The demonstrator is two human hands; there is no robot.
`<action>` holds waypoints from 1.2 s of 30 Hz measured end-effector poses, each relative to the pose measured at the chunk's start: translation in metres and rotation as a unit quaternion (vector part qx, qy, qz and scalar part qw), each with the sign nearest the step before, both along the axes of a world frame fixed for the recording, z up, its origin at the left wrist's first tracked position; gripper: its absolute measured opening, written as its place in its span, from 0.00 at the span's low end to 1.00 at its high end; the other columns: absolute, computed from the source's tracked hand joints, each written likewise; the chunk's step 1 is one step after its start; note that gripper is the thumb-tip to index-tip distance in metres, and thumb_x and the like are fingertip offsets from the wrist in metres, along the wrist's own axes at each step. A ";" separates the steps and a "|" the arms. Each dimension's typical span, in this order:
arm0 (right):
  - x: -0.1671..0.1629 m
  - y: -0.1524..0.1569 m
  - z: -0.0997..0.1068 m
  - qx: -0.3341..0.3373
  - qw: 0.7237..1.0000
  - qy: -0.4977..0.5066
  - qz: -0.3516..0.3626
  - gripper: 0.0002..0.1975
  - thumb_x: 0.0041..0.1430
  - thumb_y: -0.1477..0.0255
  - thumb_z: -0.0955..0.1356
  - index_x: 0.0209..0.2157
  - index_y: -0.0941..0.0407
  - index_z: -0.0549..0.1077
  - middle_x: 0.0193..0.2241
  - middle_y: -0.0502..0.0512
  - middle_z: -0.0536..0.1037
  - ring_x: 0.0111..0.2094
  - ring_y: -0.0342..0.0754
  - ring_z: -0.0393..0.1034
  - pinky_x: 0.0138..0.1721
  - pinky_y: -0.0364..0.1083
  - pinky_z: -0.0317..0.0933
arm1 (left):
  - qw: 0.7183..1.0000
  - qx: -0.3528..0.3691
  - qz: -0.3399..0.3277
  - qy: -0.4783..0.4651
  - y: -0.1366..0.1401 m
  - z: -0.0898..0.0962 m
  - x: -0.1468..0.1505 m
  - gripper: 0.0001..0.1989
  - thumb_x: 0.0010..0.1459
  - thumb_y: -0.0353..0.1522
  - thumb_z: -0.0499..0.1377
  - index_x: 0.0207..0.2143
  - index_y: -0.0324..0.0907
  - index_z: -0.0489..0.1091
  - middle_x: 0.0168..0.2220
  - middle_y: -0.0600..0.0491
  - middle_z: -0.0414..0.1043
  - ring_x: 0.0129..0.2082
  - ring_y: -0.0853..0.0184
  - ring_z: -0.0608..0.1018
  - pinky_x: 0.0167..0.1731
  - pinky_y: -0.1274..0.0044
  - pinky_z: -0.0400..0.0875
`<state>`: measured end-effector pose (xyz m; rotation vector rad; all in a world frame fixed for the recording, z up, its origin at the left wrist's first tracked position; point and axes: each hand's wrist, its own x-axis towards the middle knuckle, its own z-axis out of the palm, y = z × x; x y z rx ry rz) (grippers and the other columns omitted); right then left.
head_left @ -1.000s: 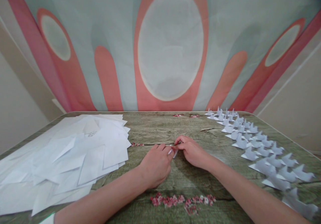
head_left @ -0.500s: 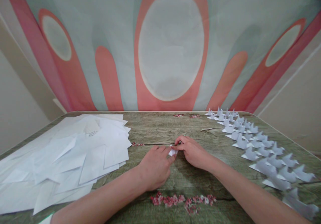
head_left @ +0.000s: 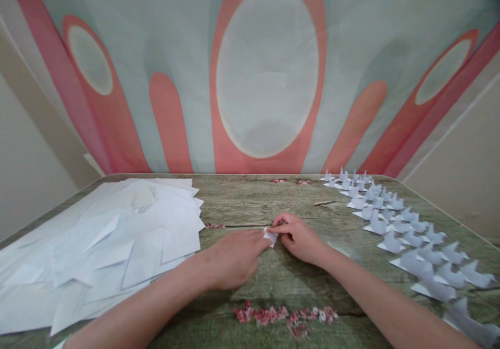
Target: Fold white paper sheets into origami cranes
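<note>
A small piece of folded white paper (head_left: 272,238) lies on the wooden-patterned tabletop between my two hands. My left hand (head_left: 237,258) reaches in from the left, its fingers closed together and gripping the paper's left edge. From the right, my right hand (head_left: 300,238) holds the upper right part of the paper, index finger laid along it and the other fingers curled. The fingertips hide some of the folds. Several white folded-paper birds (head_left: 413,261) stand in slanting rows on the right.
A wide, overlapping pile of white paper sheets (head_left: 167,234) covers the table's left side. Pink flower prints (head_left: 269,313) mark the tabletop (head_left: 242,198). Behind the far edge hangs a grey-green and coral patterned backdrop (head_left: 269,78).
My left hand has shifted slightly left and its fingers have straightened, showing more of the folded paper. My right hand stays almost in place on it.
</note>
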<state>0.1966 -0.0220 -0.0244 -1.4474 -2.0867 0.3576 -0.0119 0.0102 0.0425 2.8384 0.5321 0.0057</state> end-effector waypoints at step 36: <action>-0.013 -0.007 -0.002 0.063 0.995 0.015 -0.081 0.09 0.58 0.73 0.63 0.34 0.54 0.75 0.28 0.52 0.71 0.31 0.45 0.65 0.35 0.44 0.59 | 0.964 -0.003 0.172 -0.204 0.027 -0.049 0.012 0.07 0.54 0.34 0.57 0.36 0.43 0.70 0.34 0.54 0.70 0.37 0.66 0.71 0.39 0.76 0.64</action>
